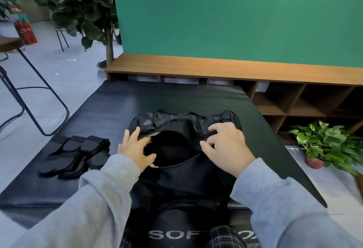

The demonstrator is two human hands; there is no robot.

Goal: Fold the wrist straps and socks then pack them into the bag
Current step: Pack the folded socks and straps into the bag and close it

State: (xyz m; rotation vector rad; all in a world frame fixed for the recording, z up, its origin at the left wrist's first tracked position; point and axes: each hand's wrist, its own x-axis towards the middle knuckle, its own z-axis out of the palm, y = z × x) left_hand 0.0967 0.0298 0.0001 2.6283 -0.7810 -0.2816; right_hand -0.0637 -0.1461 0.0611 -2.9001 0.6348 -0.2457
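A black duffel bag (182,177) lies on the black padded mat (121,102) in front of me, its top zipper open and the inside dark. My left hand (135,147) rests on the left edge of the opening, fingers spread and fairly straight. My right hand (225,145) pinches the right edge of the opening near a black strap. A pile of black wrist straps and socks (76,155) lies flat on the mat to the left of the bag, apart from both hands.
A wooden cubby shelf (294,100) runs behind the mat under a green wall. A potted plant (326,145) stands on the floor at right. A metal-legged stool (23,94) and a large leafy plant (84,8) stand at left.
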